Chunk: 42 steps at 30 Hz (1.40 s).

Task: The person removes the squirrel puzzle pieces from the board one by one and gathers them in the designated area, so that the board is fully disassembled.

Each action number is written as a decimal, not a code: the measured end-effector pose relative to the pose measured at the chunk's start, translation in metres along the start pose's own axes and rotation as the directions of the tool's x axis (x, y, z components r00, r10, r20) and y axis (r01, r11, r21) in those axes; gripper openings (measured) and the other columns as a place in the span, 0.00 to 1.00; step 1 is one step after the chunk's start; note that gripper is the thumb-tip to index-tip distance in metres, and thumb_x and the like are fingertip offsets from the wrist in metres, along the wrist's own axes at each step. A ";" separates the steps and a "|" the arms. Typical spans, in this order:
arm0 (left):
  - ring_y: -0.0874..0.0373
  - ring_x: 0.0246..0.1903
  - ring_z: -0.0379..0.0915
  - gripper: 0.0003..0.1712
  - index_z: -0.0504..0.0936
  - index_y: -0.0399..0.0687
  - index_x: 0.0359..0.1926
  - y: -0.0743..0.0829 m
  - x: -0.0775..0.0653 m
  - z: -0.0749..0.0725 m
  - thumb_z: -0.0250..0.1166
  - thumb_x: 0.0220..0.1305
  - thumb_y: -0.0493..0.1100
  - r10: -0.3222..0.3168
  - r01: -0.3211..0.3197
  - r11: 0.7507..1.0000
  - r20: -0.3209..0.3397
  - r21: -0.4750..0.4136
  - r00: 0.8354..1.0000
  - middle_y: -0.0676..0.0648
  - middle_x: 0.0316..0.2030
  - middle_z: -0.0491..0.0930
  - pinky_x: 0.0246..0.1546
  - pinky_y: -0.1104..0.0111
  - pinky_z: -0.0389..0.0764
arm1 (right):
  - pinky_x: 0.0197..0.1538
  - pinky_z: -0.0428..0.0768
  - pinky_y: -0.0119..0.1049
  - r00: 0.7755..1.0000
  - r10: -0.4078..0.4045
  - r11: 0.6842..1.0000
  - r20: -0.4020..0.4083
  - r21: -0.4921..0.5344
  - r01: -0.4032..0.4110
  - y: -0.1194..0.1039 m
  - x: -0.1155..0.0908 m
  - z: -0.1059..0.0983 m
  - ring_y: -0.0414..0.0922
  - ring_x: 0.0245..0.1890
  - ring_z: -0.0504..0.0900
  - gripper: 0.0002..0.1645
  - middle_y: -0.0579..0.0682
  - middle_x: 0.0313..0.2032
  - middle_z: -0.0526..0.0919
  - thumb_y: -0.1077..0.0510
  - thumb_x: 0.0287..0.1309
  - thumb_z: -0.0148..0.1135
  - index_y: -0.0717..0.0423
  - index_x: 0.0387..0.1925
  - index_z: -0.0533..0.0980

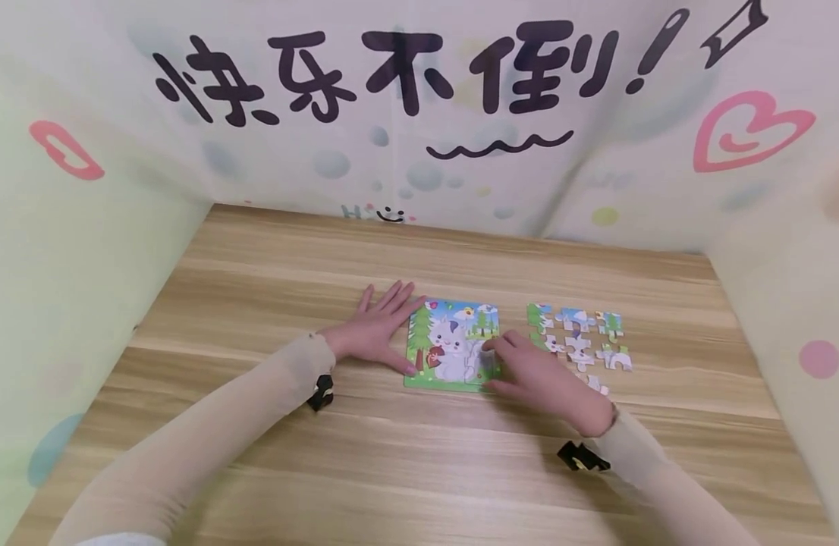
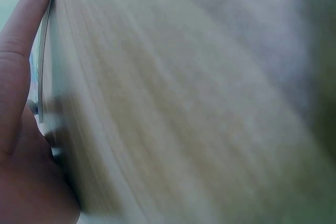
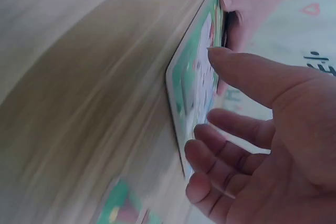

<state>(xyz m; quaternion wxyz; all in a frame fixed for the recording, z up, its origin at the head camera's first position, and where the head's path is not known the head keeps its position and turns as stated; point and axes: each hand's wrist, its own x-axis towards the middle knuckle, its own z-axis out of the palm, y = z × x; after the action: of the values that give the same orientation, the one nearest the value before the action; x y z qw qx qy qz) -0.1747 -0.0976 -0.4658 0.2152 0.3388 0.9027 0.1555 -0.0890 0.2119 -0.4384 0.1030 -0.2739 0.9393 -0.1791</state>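
Observation:
A square jigsaw puzzle board [image 1: 450, 364] with a white cartoon animal on it lies on the wooden table. My left hand [image 1: 375, 334], fingers spread, rests along its left side, with the thumb and forefinger on the board's edge. My right hand [image 1: 538, 379] is over the right part of the board, fingertips at the grey-white area there. In the right wrist view the thumb and loosely bent fingers [image 3: 212, 153] stand apart, and no piece shows between them. A slightly raised piece [image 3: 187, 87] appears near the board's corner. The left wrist view shows the left thumb [image 2: 16, 51] against the board's edge.
Right of the board lie several loose jigsaw pieces [image 1: 578, 345] in rough rows, some partly hidden by the right hand. The wooden table [image 1: 406, 470] is bounded by a printed cloth backdrop [image 1: 392, 167] behind and at both sides.

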 end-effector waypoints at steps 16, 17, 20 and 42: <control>0.45 0.82 0.17 0.76 0.38 0.52 0.85 0.001 0.000 -0.004 0.74 0.51 0.76 0.020 -0.020 1.000 -0.011 0.006 1.000 0.41 0.83 0.27 0.74 0.37 0.18 | 0.48 0.82 0.42 0.981 0.098 0.990 0.165 0.080 -0.112 -0.010 0.021 -0.005 0.45 0.42 0.78 0.35 0.53 0.49 0.77 0.53 0.57 0.79 0.62 0.60 0.73; 0.45 0.82 0.17 0.76 0.38 0.52 0.85 0.001 0.000 -0.004 0.73 0.51 0.76 0.021 -0.021 1.000 -0.011 0.012 1.000 0.41 0.83 0.26 0.74 0.37 0.19 | 0.48 0.82 0.42 0.982 0.094 0.990 0.165 0.086 -0.109 -0.009 0.022 -0.005 0.45 0.42 0.77 0.35 0.53 0.49 0.77 0.53 0.57 0.80 0.63 0.60 0.73; 0.45 0.81 0.17 0.76 0.38 0.52 0.85 0.000 0.000 -0.004 0.73 0.51 0.76 0.019 -0.019 1.000 -0.010 0.019 1.000 0.41 0.83 0.26 0.74 0.38 0.19 | 0.48 0.82 0.42 0.983 0.083 0.990 0.162 0.099 -0.099 -0.009 0.024 -0.005 0.44 0.42 0.77 0.37 0.52 0.48 0.76 0.54 0.55 0.81 0.64 0.59 0.72; 0.43 0.82 0.19 0.75 0.39 0.52 0.85 0.001 -0.004 -0.003 0.73 0.51 0.75 0.021 -0.021 1.000 -0.013 0.007 1.000 0.40 0.83 0.27 0.74 0.37 0.20 | 0.46 0.80 0.40 0.987 0.059 0.994 0.147 0.085 -0.072 -0.005 0.021 -0.002 0.43 0.39 0.75 0.35 0.51 0.46 0.80 0.54 0.55 0.81 0.63 0.59 0.75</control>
<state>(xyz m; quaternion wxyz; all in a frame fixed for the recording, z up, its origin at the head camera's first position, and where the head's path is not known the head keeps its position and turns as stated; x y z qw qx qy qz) -0.1727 -0.0998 -0.4611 0.2063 0.3478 0.9010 0.1571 -0.1045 0.1965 -0.4363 0.1890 -0.2501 0.9288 -0.1976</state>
